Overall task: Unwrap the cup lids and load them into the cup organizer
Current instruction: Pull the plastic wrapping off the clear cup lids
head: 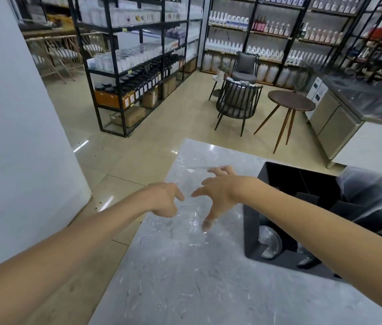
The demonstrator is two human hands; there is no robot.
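An empty clear plastic wrapper [191, 184] lies crumpled on the grey marble counter [185, 277]. My left hand [164, 199] has its fingers curled at the wrapper's left edge, pinching the film. My right hand [218, 192] is spread over the wrapper's right side, with its thumb tip blurred behind the film and its fingers at the far edge. The black cup organizer [251, 221] stands just right of my right hand. Clear lids [269, 242] show through its lower front opening. A bundle in hazy plastic [370, 191] rests on the organizer's far right side.
The counter's left edge drops to a tiled floor [119, 146]. A white pillar [16, 137] stands at the left. Beyond are black shelving racks [138, 66], two dark chairs [236, 104], a round wooden table [290, 100] and a steel counter [340, 118] at the right.
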